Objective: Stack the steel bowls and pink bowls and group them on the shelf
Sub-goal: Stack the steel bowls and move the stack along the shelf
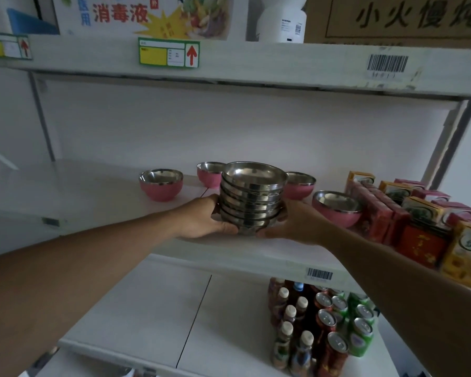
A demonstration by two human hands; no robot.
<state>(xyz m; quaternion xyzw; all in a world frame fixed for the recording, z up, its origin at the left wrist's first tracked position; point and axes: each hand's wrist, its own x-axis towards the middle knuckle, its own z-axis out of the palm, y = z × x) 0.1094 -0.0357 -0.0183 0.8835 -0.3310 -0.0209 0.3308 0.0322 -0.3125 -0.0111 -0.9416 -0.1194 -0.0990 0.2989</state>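
A stack of several steel bowls point(252, 197) stands at the middle of the white shelf point(93, 191), near its front edge. My left hand point(204, 216) grips the stack's lower left side and my right hand point(297, 221) grips its lower right side. Several pink bowls with steel insides sit singly on the shelf: one to the left point(161, 187), one behind the stack point(208, 175), one behind to the right point(301, 185), and one at the right point(337, 208) beside the cartons.
Red and yellow drink cartons point(419, 221) fill the shelf's right end. The upper shelf point(256, 63) holds boxes and a white bottle point(282, 20). On the lower shelf stand bottles and cans point(321, 325) at the right.
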